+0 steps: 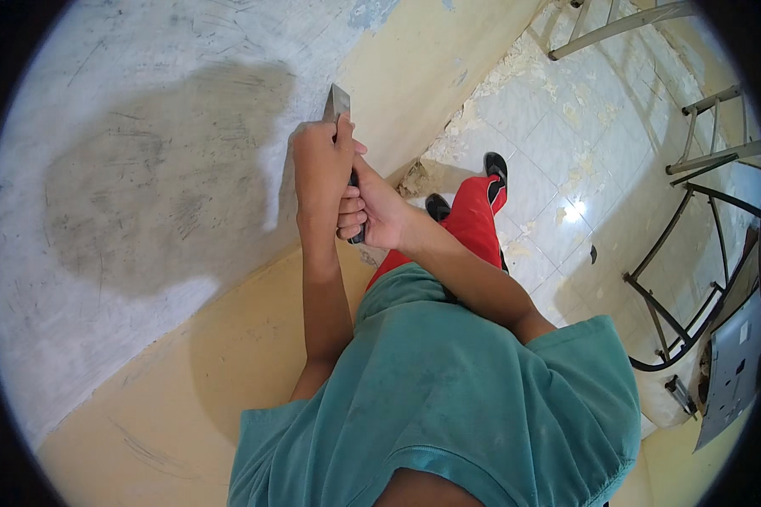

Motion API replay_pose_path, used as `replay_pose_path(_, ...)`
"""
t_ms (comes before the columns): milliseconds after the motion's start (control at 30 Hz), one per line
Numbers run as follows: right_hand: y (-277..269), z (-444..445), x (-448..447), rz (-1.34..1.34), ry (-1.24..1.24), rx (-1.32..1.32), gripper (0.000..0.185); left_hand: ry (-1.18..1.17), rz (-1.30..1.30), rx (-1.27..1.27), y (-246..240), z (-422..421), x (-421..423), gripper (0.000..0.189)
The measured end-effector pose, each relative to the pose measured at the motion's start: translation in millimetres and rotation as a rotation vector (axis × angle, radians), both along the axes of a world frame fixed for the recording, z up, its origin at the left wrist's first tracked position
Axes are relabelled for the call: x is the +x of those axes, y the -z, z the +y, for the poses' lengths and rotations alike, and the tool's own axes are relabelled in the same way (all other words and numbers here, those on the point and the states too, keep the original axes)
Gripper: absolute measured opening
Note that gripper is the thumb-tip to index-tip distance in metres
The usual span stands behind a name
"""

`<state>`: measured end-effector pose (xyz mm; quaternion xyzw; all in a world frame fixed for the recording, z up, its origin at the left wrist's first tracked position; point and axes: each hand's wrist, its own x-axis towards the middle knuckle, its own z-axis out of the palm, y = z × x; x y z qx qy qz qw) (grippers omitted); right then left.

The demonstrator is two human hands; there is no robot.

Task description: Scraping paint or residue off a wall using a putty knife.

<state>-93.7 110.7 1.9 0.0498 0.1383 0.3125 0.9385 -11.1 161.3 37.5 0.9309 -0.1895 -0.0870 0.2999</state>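
A metal-bladed scraper with a dark handle lies against or close to the wall, its blade pointing up in the picture; whether the edge touches is unclear. My right hand wraps its fingers around the handle. Further up, my left hand is closed on the scraper near the base of the blade, its fingers mostly hidden. Beside the blade, the wall has a scratched grey-white surface on the left and cream paint on the right. A shadow falls across the grey-white part.
Paint flakes and crumbs are scattered over the tiled floor by my feet. To the right are metal ladder-like frames, a black metal frame and a grey panel. Broken plaster marks the wall's foot.
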Motion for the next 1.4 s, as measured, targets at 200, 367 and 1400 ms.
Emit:
replay_pose_path(200, 10.1, -2.3, 6.7, -0.005, 0.012, -0.024, 0.059, 0.010, 0.047, 0.103, 3.2, -3.4, 7.3, 0.042)
replay_pose_path(367, 28.7, 0.2, 16.3, -0.027, -0.003, -0.079, 0.058, -0.024, -0.023, 0.030, 18.8, -7.6, 10.1, 0.044)
replay_pose_path(1400, 1.3, 0.3, 9.3, -0.025, 0.024, 0.093, 0.058, 0.089, -0.032, 0.214, -11.2, -6.9, 9.7, 0.039)
